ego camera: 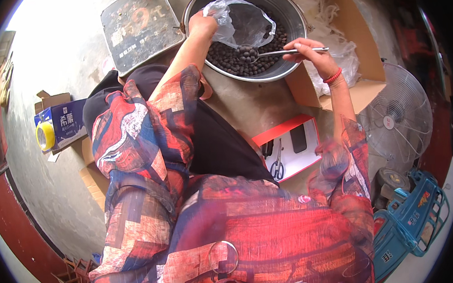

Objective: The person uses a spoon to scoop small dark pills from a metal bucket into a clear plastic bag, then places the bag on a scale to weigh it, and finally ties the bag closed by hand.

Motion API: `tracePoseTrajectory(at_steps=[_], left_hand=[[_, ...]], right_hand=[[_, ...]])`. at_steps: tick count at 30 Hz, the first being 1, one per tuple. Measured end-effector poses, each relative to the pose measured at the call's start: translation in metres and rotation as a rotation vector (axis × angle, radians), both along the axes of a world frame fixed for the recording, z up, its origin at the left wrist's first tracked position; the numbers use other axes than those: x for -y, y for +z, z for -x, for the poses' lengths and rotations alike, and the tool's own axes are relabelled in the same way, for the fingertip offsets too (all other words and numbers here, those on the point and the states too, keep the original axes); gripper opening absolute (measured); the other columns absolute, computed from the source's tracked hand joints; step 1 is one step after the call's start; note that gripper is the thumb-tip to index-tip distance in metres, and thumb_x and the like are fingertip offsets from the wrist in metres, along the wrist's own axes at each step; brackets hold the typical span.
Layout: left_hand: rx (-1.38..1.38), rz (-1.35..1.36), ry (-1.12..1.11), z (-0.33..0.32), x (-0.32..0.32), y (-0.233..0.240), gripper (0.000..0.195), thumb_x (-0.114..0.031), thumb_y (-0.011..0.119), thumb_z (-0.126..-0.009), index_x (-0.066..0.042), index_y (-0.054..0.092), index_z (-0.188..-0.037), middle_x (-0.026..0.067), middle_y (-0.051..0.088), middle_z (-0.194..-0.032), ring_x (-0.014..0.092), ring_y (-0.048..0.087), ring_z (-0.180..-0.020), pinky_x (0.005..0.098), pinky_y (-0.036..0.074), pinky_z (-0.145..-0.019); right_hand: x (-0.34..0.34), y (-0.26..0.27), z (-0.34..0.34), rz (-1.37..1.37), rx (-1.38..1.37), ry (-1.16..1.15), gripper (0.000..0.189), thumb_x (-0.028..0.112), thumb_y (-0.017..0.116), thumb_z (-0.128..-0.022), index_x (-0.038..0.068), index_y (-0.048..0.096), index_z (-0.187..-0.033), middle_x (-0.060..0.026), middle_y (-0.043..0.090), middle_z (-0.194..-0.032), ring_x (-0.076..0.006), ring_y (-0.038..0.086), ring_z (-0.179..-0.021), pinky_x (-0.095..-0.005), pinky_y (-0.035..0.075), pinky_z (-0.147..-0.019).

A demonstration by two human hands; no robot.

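Note:
My left hand [203, 25] grips the rim of a clear plastic bag [227, 24], whose mouth gapes over a metal bucket [255, 79]. Many small dark round balls [225, 61] lie in the bucket. Between thumb and fingers, my right hand [310, 54] holds the handle of a metal spoon [277, 53]. A heap of the dark balls fills the spoon's bowl, just below the bag's lower edge. A red beaded band circles my right wrist.
Right of the bucket, a cardboard box [360, 43] holds plastic bags. A red-edged box [284, 128] contains scissors [277, 165] and a dark flat object. A fan [394, 119] stands at right, a dark square board [141, 26] at upper left, yellow tape [45, 136] by a blue box [68, 124].

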State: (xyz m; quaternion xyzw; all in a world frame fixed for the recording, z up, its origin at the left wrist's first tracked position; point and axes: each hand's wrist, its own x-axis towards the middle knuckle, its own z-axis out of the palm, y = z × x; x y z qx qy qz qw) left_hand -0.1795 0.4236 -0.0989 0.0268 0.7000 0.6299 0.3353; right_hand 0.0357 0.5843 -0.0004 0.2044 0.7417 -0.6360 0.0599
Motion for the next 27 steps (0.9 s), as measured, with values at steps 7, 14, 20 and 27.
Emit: tracePoseTrajectory(at_steps=[7,14,20,27], left_hand=[[0.026,-0.058,0.054,0.008,-0.004,-0.015,0.032,0.004,0.045,-0.076,-0.004,0.059,-0.103,0.0069,0.059,-0.077,0.015,0.053,-0.06,0.0252,0.039,-0.049],[0.238,-0.03,0.005,0.004,0.008,0.022,0.032,0.002,0.047,-0.071,-0.006,0.059,-0.099,0.0019,0.055,-0.069,0.012,0.051,-0.058,0.0262,0.043,-0.053],[0.16,0.067,-0.194,0.01,0.006,0.007,0.021,-0.015,0.065,-0.064,-0.005,0.062,-0.082,0.0022,0.051,-0.066,0.013,0.048,-0.056,0.0266,0.043,-0.05],[0.069,-0.185,-0.453,0.002,0.008,0.054,0.023,-0.024,0.069,-0.069,-0.006,0.065,-0.084,0.0009,0.059,-0.068,0.01,0.053,-0.055,0.0238,0.044,-0.051]], right_hand=[[0.001,-0.029,0.052,-0.369,-0.15,-0.061,0.024,0.028,0.052,-0.084,0.008,0.063,-0.092,-0.0043,0.065,-0.078,-0.0138,0.062,-0.071,-0.0242,0.046,-0.062],[0.008,-0.054,0.071,-1.274,0.094,0.096,0.022,0.031,0.051,-0.081,0.014,0.058,-0.092,-0.0101,0.064,-0.084,-0.029,0.06,-0.082,-0.0393,0.044,-0.071],[0.01,-0.043,0.041,-1.094,0.224,0.072,0.025,0.035,0.051,-0.078,0.013,0.064,-0.083,-0.0107,0.064,-0.081,-0.0303,0.059,-0.082,-0.0399,0.044,-0.073],[0.021,-0.032,-0.002,-0.176,0.184,-0.167,0.029,0.029,0.055,-0.083,0.001,0.065,-0.081,-0.0055,0.064,-0.074,-0.0122,0.06,-0.069,-0.0239,0.047,-0.064]])
